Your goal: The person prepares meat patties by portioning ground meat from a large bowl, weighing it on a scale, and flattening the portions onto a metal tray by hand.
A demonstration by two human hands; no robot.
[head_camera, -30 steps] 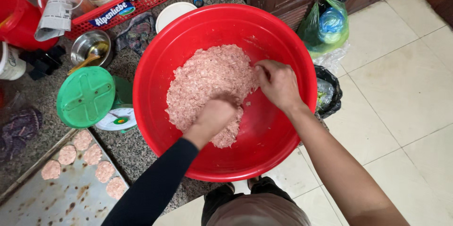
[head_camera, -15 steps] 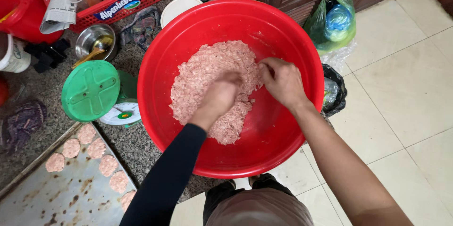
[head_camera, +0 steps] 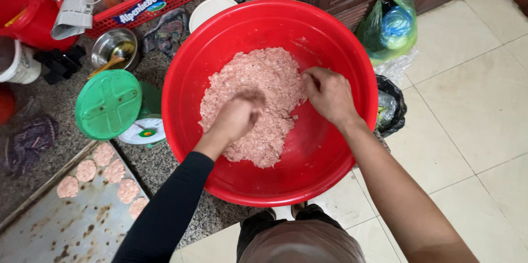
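A single head-worn camera looks almost straight down, close over the red basin [head_camera: 269, 98] that fills the middle of the view. The table [head_camera: 82, 147] runs left of the basin; tiled floor [head_camera: 473, 103] spreads right of it.

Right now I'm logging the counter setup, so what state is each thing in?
red basin: upright on the counter edge, holding the meat
minced meat: loose pink heap, not shaped
left hand: pressed into the meat, fingers curled
right hand: on the heap's edge, pinching meat
patties: formed, laid flat on the tray
metal tray: flat, stained, partly filled
kitchen scale: green platform bare
steel bowl: upright, spoon inside
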